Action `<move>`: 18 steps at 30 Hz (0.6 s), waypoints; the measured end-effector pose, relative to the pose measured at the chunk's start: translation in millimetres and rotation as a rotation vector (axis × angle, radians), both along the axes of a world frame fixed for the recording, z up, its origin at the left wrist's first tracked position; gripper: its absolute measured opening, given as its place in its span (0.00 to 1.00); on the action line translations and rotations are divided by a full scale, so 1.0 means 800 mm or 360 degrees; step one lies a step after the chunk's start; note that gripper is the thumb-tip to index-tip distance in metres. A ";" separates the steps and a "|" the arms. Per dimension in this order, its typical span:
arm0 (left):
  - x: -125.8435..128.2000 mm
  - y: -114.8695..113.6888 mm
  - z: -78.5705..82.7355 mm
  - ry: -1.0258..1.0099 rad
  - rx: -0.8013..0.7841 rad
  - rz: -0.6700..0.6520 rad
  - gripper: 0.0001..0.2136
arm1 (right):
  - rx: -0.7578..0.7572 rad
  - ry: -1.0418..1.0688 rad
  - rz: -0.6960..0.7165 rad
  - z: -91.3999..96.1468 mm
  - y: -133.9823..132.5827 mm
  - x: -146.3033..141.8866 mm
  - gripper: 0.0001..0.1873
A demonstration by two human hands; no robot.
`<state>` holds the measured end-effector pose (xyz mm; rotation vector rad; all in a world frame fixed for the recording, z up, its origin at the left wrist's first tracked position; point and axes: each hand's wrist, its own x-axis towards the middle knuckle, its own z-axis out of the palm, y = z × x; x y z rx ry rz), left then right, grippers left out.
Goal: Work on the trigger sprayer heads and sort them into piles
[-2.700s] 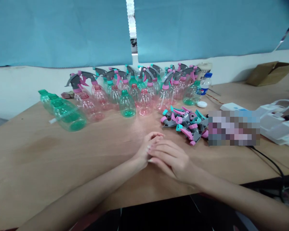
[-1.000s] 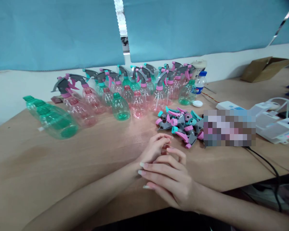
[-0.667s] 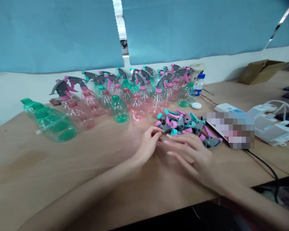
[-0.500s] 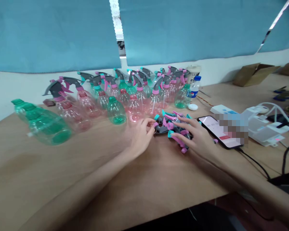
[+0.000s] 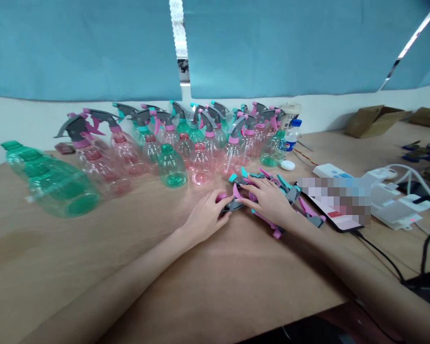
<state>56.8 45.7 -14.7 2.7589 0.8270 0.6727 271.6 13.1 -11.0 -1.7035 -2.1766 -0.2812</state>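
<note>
**Sorting one trigger head out of the heap**

Picking looks like the step in hand. Our left hand [image 5: 206,217] curls its fingers closed on a grey trigger head [image 5: 232,205] mid-table. Our right hand [image 5: 272,200] lies spread, fingers apart, on the pile of trigger heads [image 5: 294,195]. Next we need a clean lift, toward the uncapped bottles [image 5: 171,167] nearer the far edge.

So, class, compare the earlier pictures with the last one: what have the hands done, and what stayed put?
The left hand and right hand, folded together on the table before, have parted and moved forward to the pile of trigger heads. The right lies spread on it; the left touches a grey head at its edge, grip unclear. The bottles stayed put.
</note>
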 end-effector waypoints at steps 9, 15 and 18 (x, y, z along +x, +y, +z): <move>-0.071 -0.035 0.021 0.0186 0.0035 -0.0037 0.24 | -0.0114 -0.0058 -0.0051 0.005 -0.005 -0.001 0.23; -0.084 -0.055 0.027 0.0171 0.0011 -0.0140 0.26 | -0.0500 -0.0147 0.0094 0.044 0.021 0.003 0.23; -0.085 -0.056 0.026 0.0121 0.0012 -0.0166 0.22 | -0.0399 -0.0078 0.0037 0.050 0.041 -0.005 0.29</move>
